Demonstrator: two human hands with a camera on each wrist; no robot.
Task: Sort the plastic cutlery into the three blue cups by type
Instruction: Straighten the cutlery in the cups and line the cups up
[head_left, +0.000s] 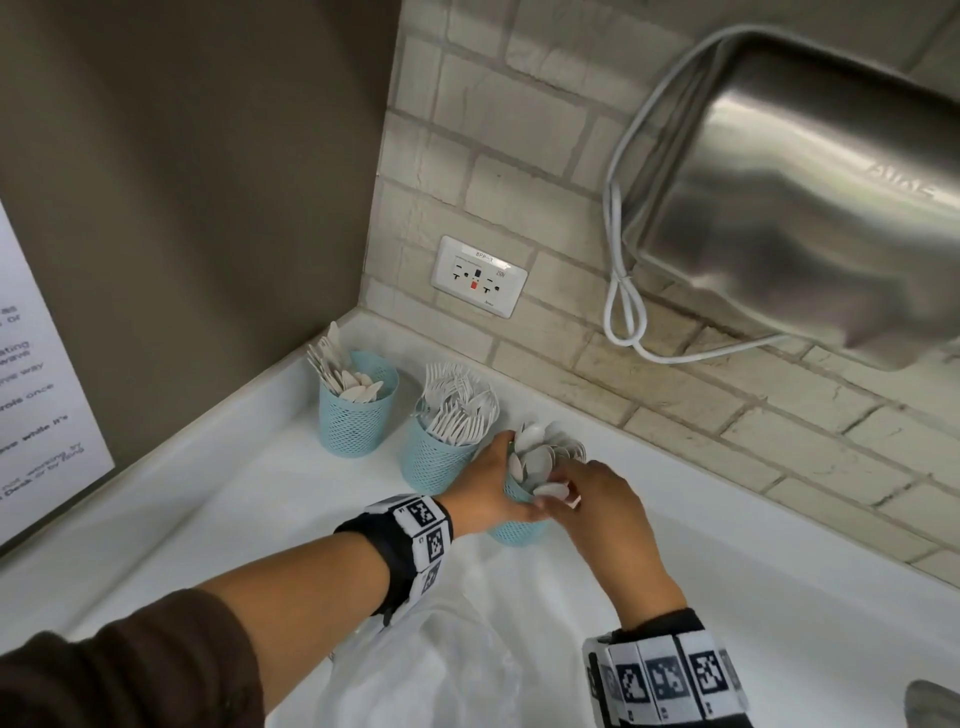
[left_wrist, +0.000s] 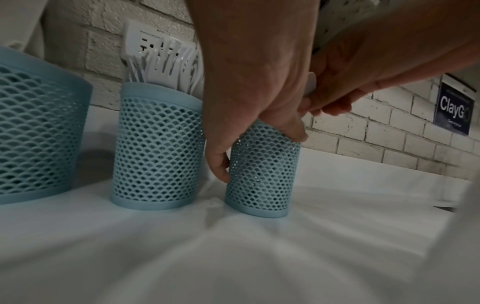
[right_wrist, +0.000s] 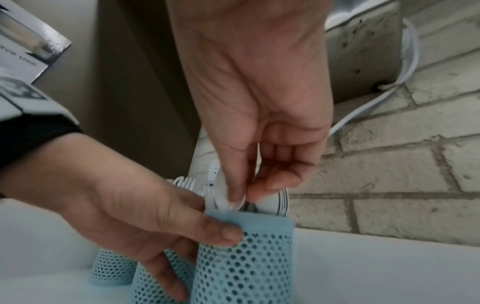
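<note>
Three blue mesh cups stand in a row on the white counter. The far cup (head_left: 356, 415) holds knives, the middle cup (head_left: 431, 462) holds forks (left_wrist: 166, 63), and the near cup (head_left: 514, 530) holds white spoons (head_left: 535, 452). My left hand (head_left: 488, 493) grips the near cup (right_wrist: 244, 261) round its side, thumb on the rim band. My right hand (right_wrist: 241, 195) is over that cup's mouth and pinches the bowl of a white spoon (right_wrist: 223, 193) between thumb and fingers. In the left wrist view the near cup (left_wrist: 262, 174) shows below both hands.
A crumpled clear plastic bag (head_left: 441, 665) lies on the counter (head_left: 218, 499) under my forearms. A brick wall with a socket (head_left: 478, 275) runs behind the cups. A steel hand dryer (head_left: 805, 197) with a white cable hangs upper right. A brown side wall stands left.
</note>
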